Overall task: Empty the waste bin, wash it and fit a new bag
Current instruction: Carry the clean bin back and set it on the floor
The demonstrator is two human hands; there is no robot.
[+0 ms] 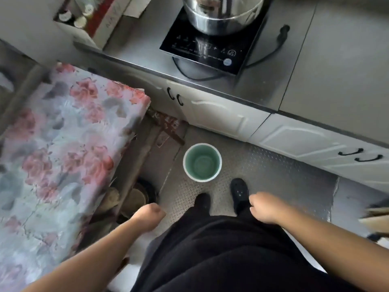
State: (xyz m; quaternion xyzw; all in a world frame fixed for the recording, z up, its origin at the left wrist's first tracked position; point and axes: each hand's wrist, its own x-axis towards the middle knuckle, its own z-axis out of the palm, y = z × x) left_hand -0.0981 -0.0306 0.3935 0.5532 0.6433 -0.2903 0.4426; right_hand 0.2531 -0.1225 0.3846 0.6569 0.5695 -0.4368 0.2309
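Observation:
A small round waste bin (pixel 202 162), white outside and green inside, stands upright on the metal floor in front of the white cabinets. It looks empty and has no bag in it. My left hand (pixel 148 216) hangs below and left of the bin, fingers curled, holding nothing. On the other side, near my black shoe, my right hand (pixel 265 207) also has its fingers curled under and holds nothing. Both hands are well apart from the bin.
A table with a flowered cloth (pixel 59 148) fills the left side. The counter (pixel 294 66) above holds an induction hob (pixel 210 47) with a steel pot (pixel 219 13) and a box of bottles (pixel 84 17). My shoes (pixel 240 192) stand on chequer-plate floor (pixel 273 171).

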